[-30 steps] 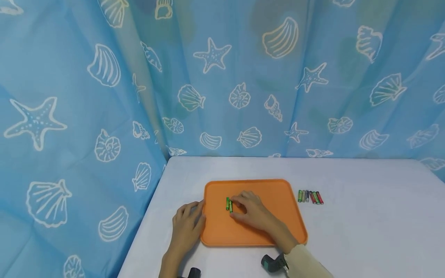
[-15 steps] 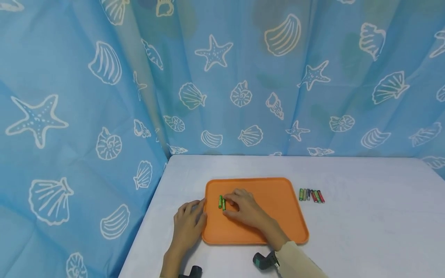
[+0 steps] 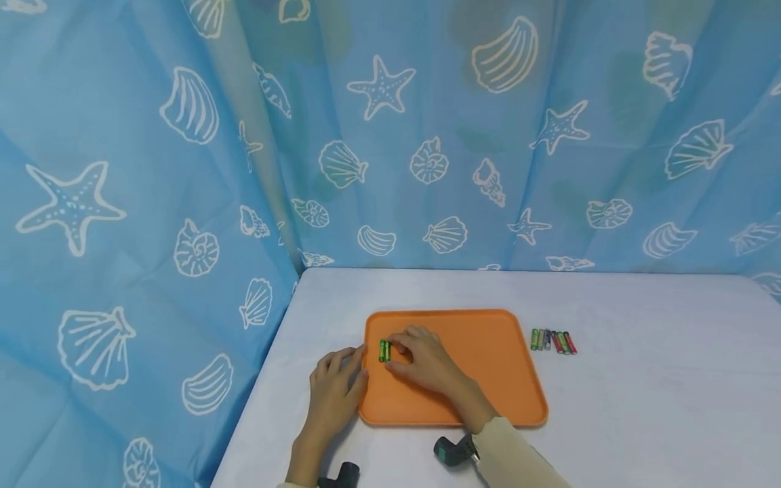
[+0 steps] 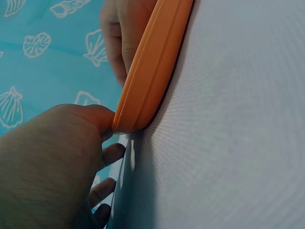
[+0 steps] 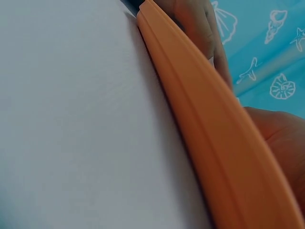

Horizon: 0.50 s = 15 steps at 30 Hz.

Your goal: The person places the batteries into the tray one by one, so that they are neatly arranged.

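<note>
Two green batteries lie side by side near the left side of an orange tray [image 3: 470, 379] in the head view. My right hand [image 3: 424, 362] reaches over the tray, its thumb and index finger pinching the ends of the right green battery [image 3: 387, 351]. The left green battery [image 3: 382, 350] sits right alongside it. At the tray's left rim rests my left hand [image 3: 334, 390], fingers loosely bent and spread. In the left wrist view the left thumb [image 4: 97, 117] touches the tray corner. The tray wall [image 5: 205, 114] hides the batteries from the right wrist view.
Several more batteries [image 3: 554, 341] lie in a row on the white table [image 3: 647, 386], just right of the tray. A blue curtain [image 3: 390, 169] with shell prints hangs behind the table and along its left side. Each wrist carries a black camera mount [image 3: 453, 451].
My right hand has slid left across the tray, and both green batteries have shifted left with it, now lined up more evenly. The left hand stays at the rim.
</note>
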{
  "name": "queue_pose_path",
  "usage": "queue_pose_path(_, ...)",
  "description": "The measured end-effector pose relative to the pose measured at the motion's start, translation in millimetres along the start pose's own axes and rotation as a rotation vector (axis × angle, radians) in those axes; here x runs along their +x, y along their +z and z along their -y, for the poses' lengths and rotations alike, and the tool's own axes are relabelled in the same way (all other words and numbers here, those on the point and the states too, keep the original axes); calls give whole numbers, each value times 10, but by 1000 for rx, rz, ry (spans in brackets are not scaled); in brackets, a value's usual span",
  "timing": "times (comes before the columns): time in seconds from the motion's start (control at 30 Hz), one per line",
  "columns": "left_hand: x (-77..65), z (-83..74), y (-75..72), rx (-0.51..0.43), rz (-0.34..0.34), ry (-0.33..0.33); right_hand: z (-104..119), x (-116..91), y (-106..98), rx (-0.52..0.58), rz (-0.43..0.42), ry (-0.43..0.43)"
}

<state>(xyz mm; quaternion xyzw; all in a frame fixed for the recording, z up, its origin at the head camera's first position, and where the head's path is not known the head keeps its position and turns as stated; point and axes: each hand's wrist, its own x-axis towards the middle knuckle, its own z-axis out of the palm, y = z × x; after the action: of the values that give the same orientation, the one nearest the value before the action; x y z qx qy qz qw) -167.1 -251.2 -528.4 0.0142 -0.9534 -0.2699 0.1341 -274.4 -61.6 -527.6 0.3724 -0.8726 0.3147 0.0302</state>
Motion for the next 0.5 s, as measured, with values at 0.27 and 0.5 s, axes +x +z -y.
queue_pose_path(0.27, 3, -7, -8, 5, -7, 6, 40, 81, 74, -2, -31, -38)
queue_pose_path(0.5, 8, 6, -9, 19, 0, 9, 72, 119, 129, 2, -48, -62)
